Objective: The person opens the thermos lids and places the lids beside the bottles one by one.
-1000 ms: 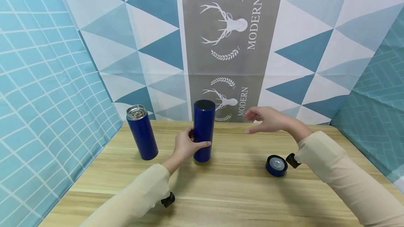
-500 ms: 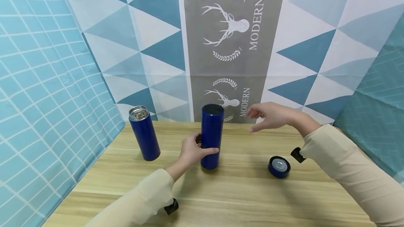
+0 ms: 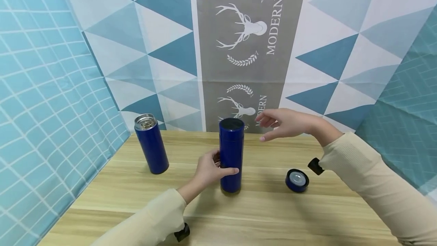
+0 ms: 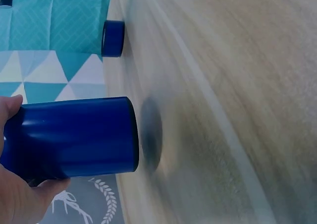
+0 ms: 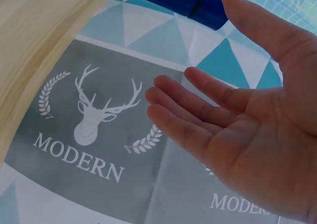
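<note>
My left hand [image 3: 208, 170] grips a dark blue thermos [image 3: 232, 155] by its lower half, thumb across the front. The thermos is upright, its black-topped lid on. In the left wrist view, the base of this thermos [image 4: 79, 137] is a little above the table, with a dark reflection below it. My right hand [image 3: 285, 122] hovers right of the lid, fingers relaxed and spread from the thumb, holding nothing. In the right wrist view, the palm of my right hand [image 5: 247, 115] shows bare, and the thumb tip overlaps the lid end.
A second blue thermos [image 3: 151, 147], lidless with a steel mouth, stands at the left. A loose blue lid [image 3: 297, 180] lies inner side up on the right of the wooden table [image 3: 259, 219]. Patterned cloths [image 3: 170, 29] hang behind and at both sides.
My left hand has brought the thermos nearer to me and slightly right. My right hand, held in the air, has come closer to its top. The loose lid and the other thermos stay put.
</note>
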Available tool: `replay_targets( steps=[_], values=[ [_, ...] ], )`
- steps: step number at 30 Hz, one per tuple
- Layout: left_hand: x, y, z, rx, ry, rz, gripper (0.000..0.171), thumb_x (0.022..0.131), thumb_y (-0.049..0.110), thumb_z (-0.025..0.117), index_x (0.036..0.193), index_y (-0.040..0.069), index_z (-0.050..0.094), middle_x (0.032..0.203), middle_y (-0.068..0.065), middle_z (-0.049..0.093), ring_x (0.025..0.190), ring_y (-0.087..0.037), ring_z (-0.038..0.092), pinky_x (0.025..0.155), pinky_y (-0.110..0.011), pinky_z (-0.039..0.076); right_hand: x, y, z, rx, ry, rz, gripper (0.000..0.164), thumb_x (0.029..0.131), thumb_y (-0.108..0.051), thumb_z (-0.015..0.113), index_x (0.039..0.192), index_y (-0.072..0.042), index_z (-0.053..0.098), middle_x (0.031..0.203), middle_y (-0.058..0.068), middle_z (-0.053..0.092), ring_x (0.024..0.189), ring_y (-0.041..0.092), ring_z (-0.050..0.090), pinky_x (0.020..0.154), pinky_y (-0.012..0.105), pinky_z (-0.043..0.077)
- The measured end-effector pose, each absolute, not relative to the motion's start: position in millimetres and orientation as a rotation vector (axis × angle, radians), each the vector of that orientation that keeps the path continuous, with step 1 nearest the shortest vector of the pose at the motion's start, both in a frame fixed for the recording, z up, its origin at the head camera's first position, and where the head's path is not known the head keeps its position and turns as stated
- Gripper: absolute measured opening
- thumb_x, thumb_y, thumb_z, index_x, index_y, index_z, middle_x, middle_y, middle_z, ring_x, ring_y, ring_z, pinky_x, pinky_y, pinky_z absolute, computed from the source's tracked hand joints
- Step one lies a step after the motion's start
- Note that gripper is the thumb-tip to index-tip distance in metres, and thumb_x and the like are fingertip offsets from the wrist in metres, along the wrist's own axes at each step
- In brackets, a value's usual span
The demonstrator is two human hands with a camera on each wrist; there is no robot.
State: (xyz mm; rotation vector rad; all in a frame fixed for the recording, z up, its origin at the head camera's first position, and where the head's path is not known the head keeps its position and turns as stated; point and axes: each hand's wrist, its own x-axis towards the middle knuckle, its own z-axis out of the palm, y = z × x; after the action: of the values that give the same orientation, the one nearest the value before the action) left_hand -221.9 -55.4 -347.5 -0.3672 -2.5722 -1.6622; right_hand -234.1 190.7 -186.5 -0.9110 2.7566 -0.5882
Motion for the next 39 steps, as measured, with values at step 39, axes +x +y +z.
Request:
replay_targets(
  steps=[39],
  values=[
    [-205.9, -55.6, -346.6, -0.879, -2.621, -1.804, 0.062, 0.069, 0.017, 0.085, 0.124, 0.004, 0.059, 0.118, -0.012, 0.069, 0.108, -0.024, 0.068, 0.094, -0.036, 0.055, -200.4, 143.0, -166.5, -1.340, 2.705, -0.350, 0.063, 0.078, -0.029, 0.080, 0.130, -0.008, 0.053, 0.122, 0.003, 0.063, 0.109, 0.017, 0.061, 0.096, 0.039, 0.053]
  ],
)
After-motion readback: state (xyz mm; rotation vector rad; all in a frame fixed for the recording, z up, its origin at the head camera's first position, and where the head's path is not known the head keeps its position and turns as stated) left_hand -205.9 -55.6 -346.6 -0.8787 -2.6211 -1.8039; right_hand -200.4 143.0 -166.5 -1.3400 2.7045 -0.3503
